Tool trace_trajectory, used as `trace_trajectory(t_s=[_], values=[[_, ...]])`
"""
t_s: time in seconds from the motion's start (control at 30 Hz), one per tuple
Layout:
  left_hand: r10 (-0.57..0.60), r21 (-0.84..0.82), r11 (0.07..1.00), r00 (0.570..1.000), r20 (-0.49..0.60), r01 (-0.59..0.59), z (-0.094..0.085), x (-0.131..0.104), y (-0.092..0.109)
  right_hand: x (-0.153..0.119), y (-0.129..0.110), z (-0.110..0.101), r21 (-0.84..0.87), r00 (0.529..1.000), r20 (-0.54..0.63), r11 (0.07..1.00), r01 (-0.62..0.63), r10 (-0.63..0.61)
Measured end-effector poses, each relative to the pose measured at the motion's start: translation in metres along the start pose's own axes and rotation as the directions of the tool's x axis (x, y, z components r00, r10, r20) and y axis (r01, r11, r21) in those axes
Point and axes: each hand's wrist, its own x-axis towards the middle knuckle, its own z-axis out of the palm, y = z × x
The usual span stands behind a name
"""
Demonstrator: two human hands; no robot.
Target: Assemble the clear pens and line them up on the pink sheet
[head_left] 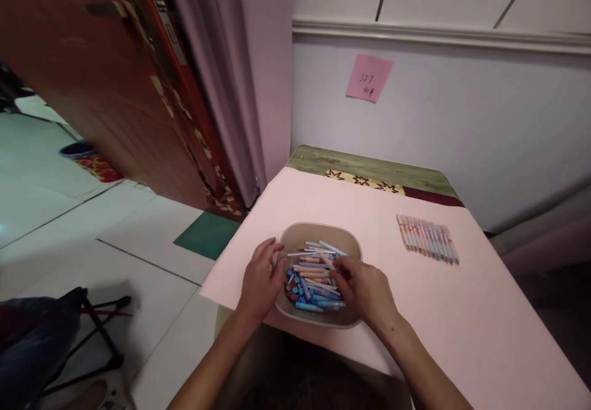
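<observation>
A beige basin [318, 230] near the table's front edge holds a jumble of pens [309, 305], pencils, caps and small blue and brown pieces. My left hand [264, 277] is at the basin's left rim, its fingers apart and nothing in them. Over the right side of the basin, my right hand [364, 287] is closed on a pale pink pen [325, 260], which slants up and to the left. To the right, a row of pens [427, 239] lies side by side on the pink tabletop [443, 305].
A pink note [369, 78] is stuck on the wall behind the table. On the left are a wooden door [115, 90], a purple curtain and a folding stool [99, 330]. A green mat [205, 234] lies on the floor.
</observation>
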Motion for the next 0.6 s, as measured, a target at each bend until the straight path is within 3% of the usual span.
trace_trajectory(t_s=[0.07,0.13,0.2,0.27,0.33,0.4,0.47,0.5,0.6], values=[[0.039,0.012,0.999,0.996,-0.076,-0.038,-0.006,-0.002,0.011,-0.006,0.002,-0.002,0.348,0.998,-0.012,0.936,-0.055,0.063],[0.067,-0.017,0.997,0.992,-0.108,-0.069,-0.013,-0.007,0.025,-0.010,0.001,-0.003,0.647,0.994,0.041,0.755,-0.105,0.103],[0.068,-0.074,0.995,0.995,-0.077,-0.074,-0.017,-0.012,0.039,-0.013,-0.002,-0.005,0.806,0.988,0.113,0.572,-0.153,0.106],[0.093,-0.105,0.990,0.995,-0.043,-0.097,-0.019,-0.016,0.049,-0.015,-0.005,-0.008,0.856,0.987,0.132,0.491,-0.161,0.094],[0.143,-0.079,0.986,0.989,-0.020,-0.144,-0.018,-0.016,0.052,-0.016,-0.005,-0.014,0.833,0.992,0.057,0.542,-0.112,0.117],[0.177,0.004,0.984,0.984,0.038,-0.177,-0.014,-0.009,0.050,-0.016,-0.002,-0.021,0.694,0.983,-0.084,0.718,-0.058,0.161],[0.175,0.116,0.973,0.968,0.179,-0.197,-0.007,0.003,0.048,-0.016,0.002,-0.028,0.462,0.964,-0.208,0.885,-0.056,0.169],[0.165,0.183,0.958,0.946,0.279,-0.221,-0.002,0.010,0.047,-0.015,0.004,-0.030,0.351,0.957,-0.241,0.934,-0.068,0.160],[0.147,0.279,0.897,0.826,0.545,-0.344,0.020,0.031,0.048,-0.013,0.005,-0.030,0.141,0.962,-0.247,0.986,-0.084,0.117]])
